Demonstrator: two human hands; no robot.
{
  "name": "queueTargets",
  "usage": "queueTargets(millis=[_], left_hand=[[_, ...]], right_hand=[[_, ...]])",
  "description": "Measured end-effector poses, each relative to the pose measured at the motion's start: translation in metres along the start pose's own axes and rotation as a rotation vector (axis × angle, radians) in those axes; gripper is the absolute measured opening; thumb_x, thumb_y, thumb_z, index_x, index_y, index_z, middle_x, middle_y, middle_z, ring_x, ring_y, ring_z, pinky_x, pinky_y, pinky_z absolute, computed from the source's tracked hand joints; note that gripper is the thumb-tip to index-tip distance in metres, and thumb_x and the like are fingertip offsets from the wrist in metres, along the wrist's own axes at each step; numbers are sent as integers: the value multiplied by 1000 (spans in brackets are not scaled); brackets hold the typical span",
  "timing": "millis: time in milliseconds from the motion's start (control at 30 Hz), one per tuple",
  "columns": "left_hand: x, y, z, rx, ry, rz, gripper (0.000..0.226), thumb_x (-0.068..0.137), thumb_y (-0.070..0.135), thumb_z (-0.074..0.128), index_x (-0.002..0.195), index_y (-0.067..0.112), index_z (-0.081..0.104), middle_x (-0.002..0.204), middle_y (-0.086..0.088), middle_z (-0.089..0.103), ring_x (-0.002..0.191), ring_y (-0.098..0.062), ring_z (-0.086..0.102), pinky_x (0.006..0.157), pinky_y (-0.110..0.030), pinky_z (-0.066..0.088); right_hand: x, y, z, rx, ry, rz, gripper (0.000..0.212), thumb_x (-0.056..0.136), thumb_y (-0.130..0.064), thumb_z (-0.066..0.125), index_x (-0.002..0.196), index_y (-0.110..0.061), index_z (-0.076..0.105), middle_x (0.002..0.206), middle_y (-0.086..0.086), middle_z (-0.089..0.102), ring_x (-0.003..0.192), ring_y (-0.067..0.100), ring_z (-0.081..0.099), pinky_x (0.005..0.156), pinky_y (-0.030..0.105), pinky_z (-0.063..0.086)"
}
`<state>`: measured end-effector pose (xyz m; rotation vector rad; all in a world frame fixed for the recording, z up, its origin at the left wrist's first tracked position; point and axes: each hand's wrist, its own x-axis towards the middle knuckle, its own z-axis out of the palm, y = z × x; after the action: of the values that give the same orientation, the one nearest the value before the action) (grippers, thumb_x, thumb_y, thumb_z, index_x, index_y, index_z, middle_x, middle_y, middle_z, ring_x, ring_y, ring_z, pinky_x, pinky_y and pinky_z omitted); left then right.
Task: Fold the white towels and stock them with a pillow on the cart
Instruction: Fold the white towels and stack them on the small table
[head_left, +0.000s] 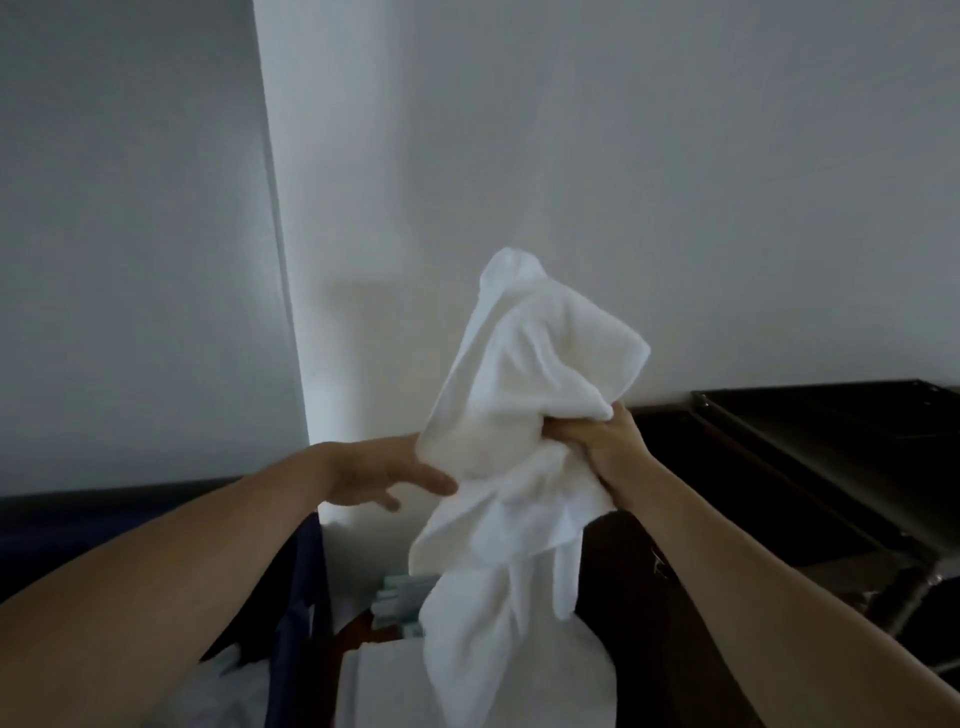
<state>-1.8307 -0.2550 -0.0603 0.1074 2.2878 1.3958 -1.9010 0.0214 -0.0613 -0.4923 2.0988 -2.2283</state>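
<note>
The left grip (384, 470), fingers straight, touches the edge of the bunched white towel (519, 395), which hangs in mid-air before the wall; the right grip (597, 441) clutches its middle. Folding looks barely begun: next, the left should find a corner and spread the cloth.

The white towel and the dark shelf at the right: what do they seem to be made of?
White towel: probably cotton terry, matte. Its surface looks fuzzy and it hangs in soft, limp folds.
Dark shelf: likely metal with a dull sheen. Its rim catches light in a thin bright line, though the dim picture leaves this open.
</note>
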Motion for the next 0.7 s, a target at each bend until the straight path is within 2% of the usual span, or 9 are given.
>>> queueTargets(millis=[67,167,267,367,433,533,567,633,700], left_hand=[[-5,3,-3,-131,35,92,63,76,44,79,131,45,49,125,14,67,117,-14,63,101,-46,48],[-3,5,8,-137,145,101,64,78,51,80,132,30,55,119,9,71,108,-14,69,96,-44,55],[-2,0,10,-63,271,52,62,77,57,78,127,24,61,111,7,74,101,-16,72,90,-41,58],[-12,4,-1,127,241,-88,45,84,55,72,113,21,66,96,6,77,87,-16,75,72,-35,60],[-17,11,-4,292,211,-197,35,92,52,63,101,18,67,90,0,77,74,-18,75,62,-34,60],[-20,20,2,554,146,-296,35,99,47,48,86,19,63,89,-10,72,55,-21,71,53,-34,59],[-18,21,7,600,134,-293,33,99,45,48,83,20,62,88,-9,70,51,-18,70,50,-31,57],[-11,20,16,595,176,-241,30,95,43,55,79,19,64,82,-3,69,51,-13,68,48,-26,52],[-5,21,22,506,287,-138,30,90,43,64,75,17,66,74,1,67,58,-13,66,52,-25,48]], right_hand=[[-9,19,11,26,-45,27,70,50,-31,94,114,-17,70,107,10,75,97,31,73,80,48,60],[-18,41,21,12,-120,94,56,54,-33,92,104,-17,74,103,14,75,97,33,73,86,53,58],[-22,47,20,-107,-188,197,61,55,-40,93,107,-18,72,109,11,75,99,27,73,89,49,57],[-25,46,9,-198,-322,294,71,55,-45,95,117,-24,69,110,-1,75,100,22,73,83,41,58],[-27,45,6,-357,-393,369,57,65,-41,91,116,-26,68,107,-4,76,97,19,72,77,33,56],[-27,49,9,-777,-408,421,27,81,-42,79,98,-22,70,97,0,73,91,21,68,67,28,50],[-27,48,14,-887,-417,408,24,84,-43,76,92,-21,69,93,-1,71,92,22,67,66,27,49],[-25,43,26,-954,-406,289,28,84,-42,77,99,-21,67,95,-6,64,101,21,64,74,27,50],[-27,30,40,-842,-393,109,63,77,-40,84,130,-22,56,114,-9,58,116,14,57,96,29,48]])
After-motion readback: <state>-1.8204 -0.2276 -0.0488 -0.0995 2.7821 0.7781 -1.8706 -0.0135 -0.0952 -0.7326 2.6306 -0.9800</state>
